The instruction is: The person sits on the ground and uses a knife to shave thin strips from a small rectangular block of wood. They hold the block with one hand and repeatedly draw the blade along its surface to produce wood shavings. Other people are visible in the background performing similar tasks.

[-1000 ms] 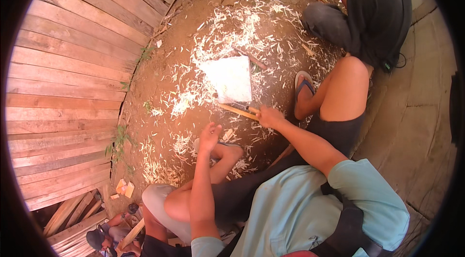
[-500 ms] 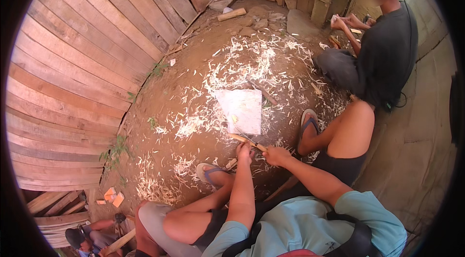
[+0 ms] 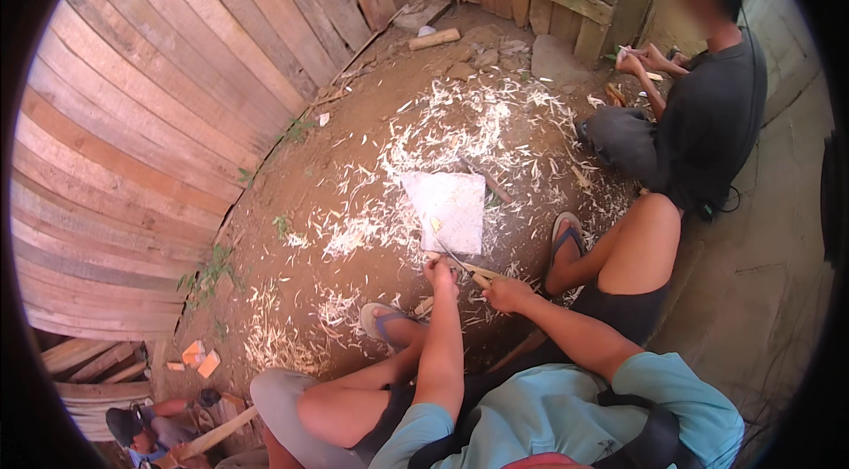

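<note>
My left hand (image 3: 439,272) is closed round one end of a slim, pale strip of wood (image 3: 486,274). Close beside it, my right hand (image 3: 507,295) grips the handle of a knife (image 3: 455,255), whose thin blade points up and to the left, across the strip. Where the blade meets the wood is too small to make out. Just beyond both hands a whitish flat slab or sheet (image 3: 451,204) lies on the ground, with a small yellowish bit on it.
Wood shavings (image 3: 354,235) cover much of the dirt floor. A dark stick (image 3: 486,180) lies past the slab. At the right sits a person in dark clothes (image 3: 707,106), working with both hands; another person (image 3: 159,429) is at the lower left. A plank wall (image 3: 133,133) curves along the left.
My left hand has shifted slightly left along the strip, and the knife blade now shows farther from it. The whole scene has shifted a little in view.
</note>
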{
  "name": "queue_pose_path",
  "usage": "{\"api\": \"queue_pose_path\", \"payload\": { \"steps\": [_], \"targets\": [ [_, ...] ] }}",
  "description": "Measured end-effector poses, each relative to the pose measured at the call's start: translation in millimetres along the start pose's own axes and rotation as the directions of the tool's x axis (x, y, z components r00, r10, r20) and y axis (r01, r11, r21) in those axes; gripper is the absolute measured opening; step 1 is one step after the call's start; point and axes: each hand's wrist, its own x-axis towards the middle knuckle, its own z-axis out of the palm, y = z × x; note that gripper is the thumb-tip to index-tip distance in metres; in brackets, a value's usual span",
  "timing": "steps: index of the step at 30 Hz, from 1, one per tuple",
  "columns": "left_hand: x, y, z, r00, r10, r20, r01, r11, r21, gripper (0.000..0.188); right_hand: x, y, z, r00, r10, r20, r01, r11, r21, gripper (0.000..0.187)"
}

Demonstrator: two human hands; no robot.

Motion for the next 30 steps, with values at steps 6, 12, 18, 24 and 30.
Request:
{"api": "queue_pose_path", "payload": {
  "steps": [6,12,18,24,30],
  "targets": [
    [6.5,11.7,-11.9,0.986,-0.083,0.145,0.1,0.989,-0.113,0.031,-0.6,6.2,5.9,0.999,0.036,0.033,-0.036,0.999,0.006,0.047],
    [-0.4,8.4,-2.6,0.99,0.045,0.131,-0.036,0.997,-0.075,0.028,2.3,5.5,8.5,0.998,-0.001,0.064,0.004,0.999,-0.045,0.049],
    [0.7,18.7,-6.0,0.988,0.155,0.01,-0.153,0.981,-0.122,0.046,-7.9,-3.5,-5.5,0.993,0.021,0.118,-0.019,1.0,-0.014,0.047],
    [2.6,26.6,-12.7,0.99,0.082,0.112,-0.054,0.972,-0.228,0.049,-4.7,4.2,1.6,0.996,-0.034,0.081,0.035,0.999,-0.012,0.048],
    [-2.0,12.4,-8.0,0.986,0.166,0.035,-0.161,0.981,-0.104,0.024,-3.6,-0.7,-2.2,0.986,-0.065,0.153,0.07,0.997,-0.029,0.046]
  ]
}}
